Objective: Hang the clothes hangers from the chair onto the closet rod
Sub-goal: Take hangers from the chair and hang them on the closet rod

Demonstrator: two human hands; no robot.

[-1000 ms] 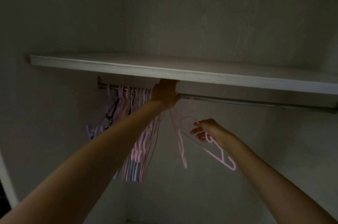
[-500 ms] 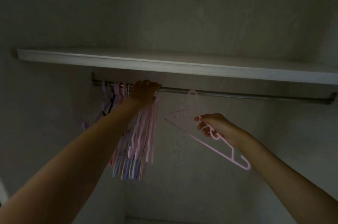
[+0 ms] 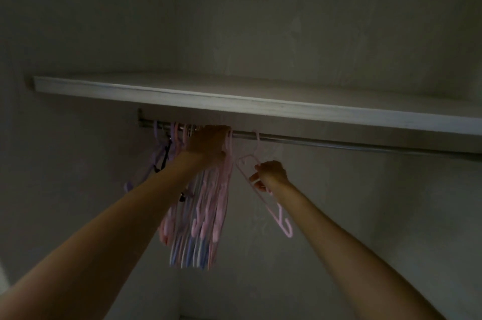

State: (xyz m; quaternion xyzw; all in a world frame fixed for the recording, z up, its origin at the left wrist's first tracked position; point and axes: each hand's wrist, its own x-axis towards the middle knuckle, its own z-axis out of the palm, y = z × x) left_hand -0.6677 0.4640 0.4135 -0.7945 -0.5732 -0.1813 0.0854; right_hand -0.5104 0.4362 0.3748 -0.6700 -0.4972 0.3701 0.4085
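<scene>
Dim closet, shelf (image 3: 260, 105) above closet rod (image 3: 339, 140). Left hand (image 3: 207, 143) closed on hanger bunch (image 3: 203, 215) at rod's left end. Right hand (image 3: 271, 176) grips pink hanger (image 3: 273, 211), hook apparently over rod. Next: release, check it seats.

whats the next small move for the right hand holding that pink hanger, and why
Probably release: the pink plastic hanger in the right hand already has its hook over the metal closet rod, beside the bunch of hangers under the left hand.
</scene>
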